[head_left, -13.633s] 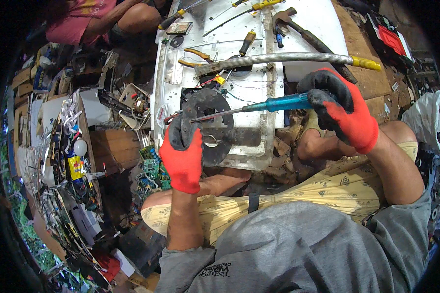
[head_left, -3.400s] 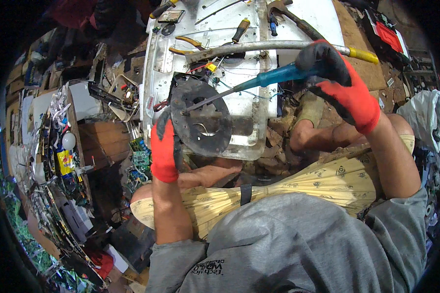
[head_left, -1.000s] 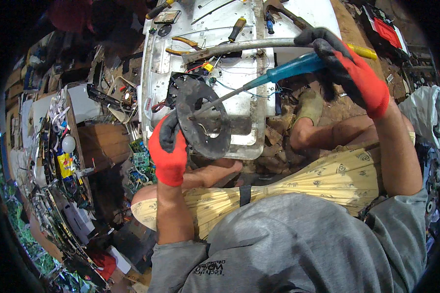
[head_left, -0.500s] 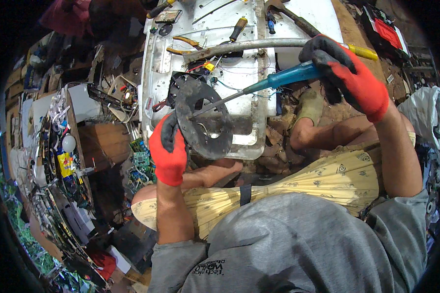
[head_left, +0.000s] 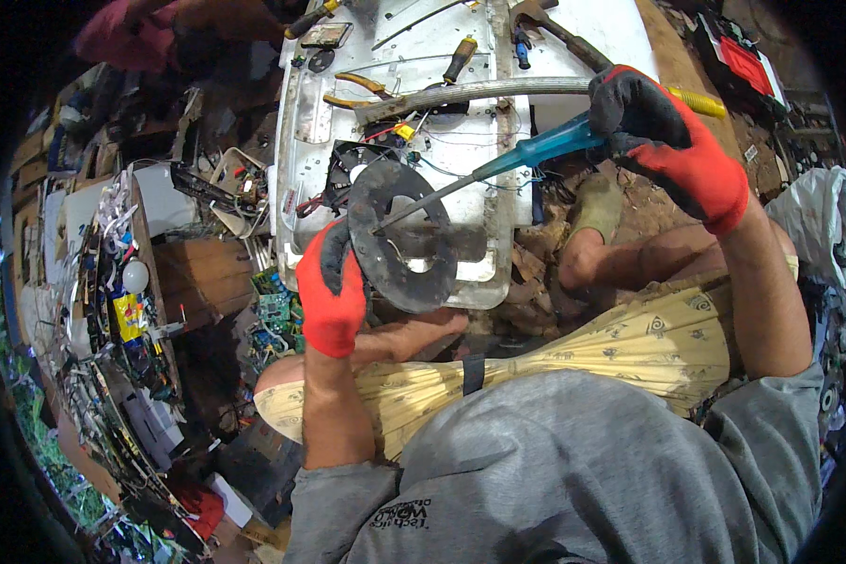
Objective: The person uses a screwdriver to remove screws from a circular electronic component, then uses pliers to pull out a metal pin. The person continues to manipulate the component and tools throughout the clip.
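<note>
A red and black work glove covers my left hand (head_left: 333,287), which is closed on the left rim of a dark ring-shaped disc (head_left: 381,258). The disc is tilted over the near edge of the white panel. My right hand (head_left: 667,141), gloved alike, grips the blue handle of a screwdriver (head_left: 536,150). Its long shaft slants down to the left, and the tip meets the disc near the inner edge of its opening. Part of the handle is hidden in my palm. Behind the disc lies a black square part (head_left: 348,162) with a pale round centre.
On the white panel (head_left: 489,202) lie a hose (head_left: 498,90), orange-handled pliers (head_left: 359,86), another screwdriver (head_left: 461,59), a hammer (head_left: 564,33) and loose wires. Piles of electronic scrap (head_left: 127,282) rise at the left. A white bag (head_left: 813,221) is at the right.
The disc and my left hand have shifted slightly right and down. The disc's opening faces me more. My right-hand grip on the screwdriver has moved back slightly, with the fingers repositioned.
</note>
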